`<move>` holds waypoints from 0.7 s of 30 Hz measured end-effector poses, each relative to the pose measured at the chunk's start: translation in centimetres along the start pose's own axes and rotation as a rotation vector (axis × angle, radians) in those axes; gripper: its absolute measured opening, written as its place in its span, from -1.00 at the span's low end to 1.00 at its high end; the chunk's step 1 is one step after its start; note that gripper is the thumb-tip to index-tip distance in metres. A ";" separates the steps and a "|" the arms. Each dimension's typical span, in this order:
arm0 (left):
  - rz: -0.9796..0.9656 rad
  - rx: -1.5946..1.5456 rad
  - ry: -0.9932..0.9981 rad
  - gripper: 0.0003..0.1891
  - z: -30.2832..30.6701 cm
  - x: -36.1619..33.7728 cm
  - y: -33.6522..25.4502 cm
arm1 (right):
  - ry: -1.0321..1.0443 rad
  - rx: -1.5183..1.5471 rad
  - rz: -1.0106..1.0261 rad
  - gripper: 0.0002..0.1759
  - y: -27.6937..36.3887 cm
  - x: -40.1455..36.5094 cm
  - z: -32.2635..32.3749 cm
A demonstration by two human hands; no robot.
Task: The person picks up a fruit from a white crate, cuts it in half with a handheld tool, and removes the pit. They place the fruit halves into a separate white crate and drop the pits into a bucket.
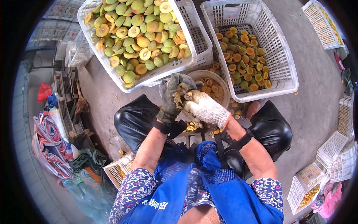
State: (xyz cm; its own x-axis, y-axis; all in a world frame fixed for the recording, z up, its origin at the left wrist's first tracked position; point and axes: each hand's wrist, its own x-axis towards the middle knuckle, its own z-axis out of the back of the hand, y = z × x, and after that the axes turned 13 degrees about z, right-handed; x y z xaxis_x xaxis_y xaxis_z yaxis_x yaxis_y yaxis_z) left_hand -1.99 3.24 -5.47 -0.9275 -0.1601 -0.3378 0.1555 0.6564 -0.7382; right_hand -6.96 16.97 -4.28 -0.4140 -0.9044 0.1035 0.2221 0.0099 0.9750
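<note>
My left hand (170, 98), in a dark grey glove, is closed around a fruit half (181, 90) that shows only in part between the fingers. Close against it, my right hand (206, 108) wears a white knitted glove and grips a small metal tool (187, 95), its tip at the fruit. The tool's exact kind is mostly hidden by the fingers. Just beyond both hands is a round basin (226, 86) with orange fruit pieces in it. More cut pieces (192, 126) lie below the hands, between my knees.
A white crate (191, 44) heaped with halved green-yellow fruit stands at front left, over another crate. At front right, a white crate (287, 71) holds hollowed halves. Wooden pallets (69, 108) and plastic bags (89, 194) are on the left; several crates (332, 147) line the right.
</note>
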 end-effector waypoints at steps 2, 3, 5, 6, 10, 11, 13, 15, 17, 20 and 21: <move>0.058 -0.015 0.033 -0.53 -0.2 -0.1 -0.6 | 0.017 -0.070 0.079 -0.81 -1.5 -0.5 -0.5; 0.166 -0.022 -0.062 -0.52 -1.0 -0.5 -1.4 | 0.049 -0.369 0.260 -0.82 -1.8 -0.9 -0.7; 0.261 -0.027 -0.175 -0.51 -1.0 -0.9 -1.9 | 0.087 -0.657 0.459 -0.82 -2.0 -1.4 -1.3; 0.197 -0.091 -0.068 -0.50 -0.6 -0.7 -1.3 | 0.083 -0.619 0.454 -0.85 -2.0 -1.4 -1.4; 0.089 -0.195 0.233 -0.48 0.3 0.5 -0.1 | 0.033 0.370 -0.221 -0.91 2.6 0.0 0.6; 0.076 -0.226 0.373 -0.49 0.3 0.5 0.0 | 0.092 0.899 -0.625 -0.87 3.4 -0.1 1.0; 0.103 -0.275 0.411 -0.49 -0.6 0.0 -0.3 | 0.053 0.908 -0.529 -0.78 2.8 -0.2 0.2; 0.200 -0.362 0.198 -0.50 -0.9 -0.4 -0.3 | -0.064 0.943 -0.642 -0.75 3.3 -0.6 0.9; 0.172 -0.227 0.118 -0.53 1.6 0.1 -0.4 | 0.406 0.156 -0.141 -0.61 -2.8 -1.2 1.0; 0.097 -0.201 -0.316 -0.57 4.1 1.7 -1.4 | 0.277 -0.633 -0.298 -0.63 -3.8 -3.1 0.0; 0.107 -0.193 -0.316 -0.57 2.0 2.0 -2.9 | 0.253 -0.642 -0.450 -0.64 -2.4 -2.9 0.7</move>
State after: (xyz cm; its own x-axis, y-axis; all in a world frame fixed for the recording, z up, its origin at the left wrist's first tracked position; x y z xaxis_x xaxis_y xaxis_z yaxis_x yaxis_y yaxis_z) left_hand -3.63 -0.48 -5.14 -0.7545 -0.2829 -0.5921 0.1507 0.8035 -0.5759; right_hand -6.90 19.86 -6.76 -0.3898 -0.8330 -0.3928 0.5756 -0.5533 0.6022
